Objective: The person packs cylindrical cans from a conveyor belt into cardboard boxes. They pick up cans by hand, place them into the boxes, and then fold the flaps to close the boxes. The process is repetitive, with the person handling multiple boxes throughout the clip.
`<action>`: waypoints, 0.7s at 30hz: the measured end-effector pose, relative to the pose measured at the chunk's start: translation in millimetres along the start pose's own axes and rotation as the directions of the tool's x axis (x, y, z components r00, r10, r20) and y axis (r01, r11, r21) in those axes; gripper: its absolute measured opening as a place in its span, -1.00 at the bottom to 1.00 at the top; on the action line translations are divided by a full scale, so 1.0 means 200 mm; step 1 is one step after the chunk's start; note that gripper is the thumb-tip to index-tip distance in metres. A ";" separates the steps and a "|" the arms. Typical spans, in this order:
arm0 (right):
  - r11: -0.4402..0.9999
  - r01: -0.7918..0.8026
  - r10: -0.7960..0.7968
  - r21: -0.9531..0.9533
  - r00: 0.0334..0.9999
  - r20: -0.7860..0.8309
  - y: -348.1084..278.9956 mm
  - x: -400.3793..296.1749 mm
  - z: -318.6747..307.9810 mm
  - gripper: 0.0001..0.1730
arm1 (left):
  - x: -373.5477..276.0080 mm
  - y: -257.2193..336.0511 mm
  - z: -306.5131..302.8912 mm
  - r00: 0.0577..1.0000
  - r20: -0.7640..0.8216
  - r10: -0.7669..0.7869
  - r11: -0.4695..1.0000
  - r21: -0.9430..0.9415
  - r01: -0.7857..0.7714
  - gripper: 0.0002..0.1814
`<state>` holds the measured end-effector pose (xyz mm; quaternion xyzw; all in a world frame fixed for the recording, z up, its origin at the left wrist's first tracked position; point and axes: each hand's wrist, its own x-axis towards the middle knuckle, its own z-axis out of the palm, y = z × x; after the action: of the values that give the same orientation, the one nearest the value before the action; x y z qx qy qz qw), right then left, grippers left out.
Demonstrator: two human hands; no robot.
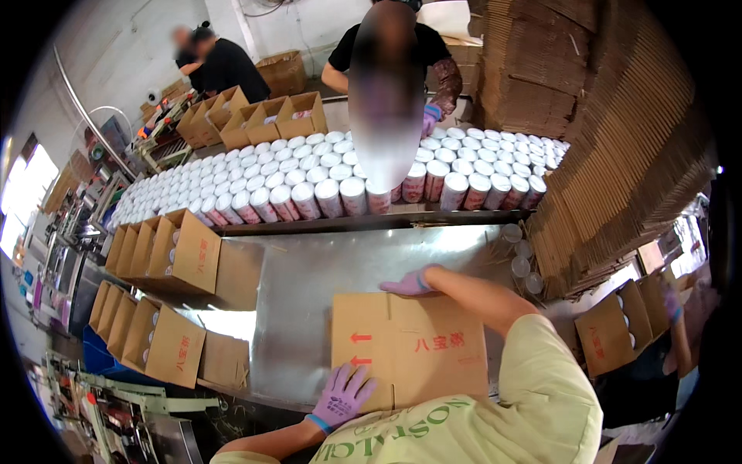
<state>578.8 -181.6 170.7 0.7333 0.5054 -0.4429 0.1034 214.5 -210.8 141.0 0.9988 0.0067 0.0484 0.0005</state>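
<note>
A flattened cardboard carton (429,354) with red arrows and red printing lies on a metal worktable (307,272) before me. My left hand (345,394), in a purple glove with a blue cuff, rests with fingers spread on the carton's near left corner. My right hand (411,282), gloved in purple too, is at the carton's far edge; its grip there is hard to make out. Beyond the table stand long rows of cans (353,194) with white lids and red and white sides.
Open cartons (197,255) holding cans stand at the left, with another (603,342) at the right. A tall stack of flat cardboard (614,168) rises at the right. Loose clear lids (520,267) lie beside it. A co-worker stands across the cans; others are farther off.
</note>
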 end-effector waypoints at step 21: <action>0.038 0.932 0.028 0.361 0.360 -0.933 0.03 -1.25 0.23 -0.35 | 0.36 -0.46 -0.92 0.885 -0.451 -0.116 0.975 -0.220 0.016 -0.64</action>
<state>534.1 -374.9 330.2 0.4811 0.3659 -0.2875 -0.7429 267.5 -117.2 330.0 0.9522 0.0356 0.2845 0.1058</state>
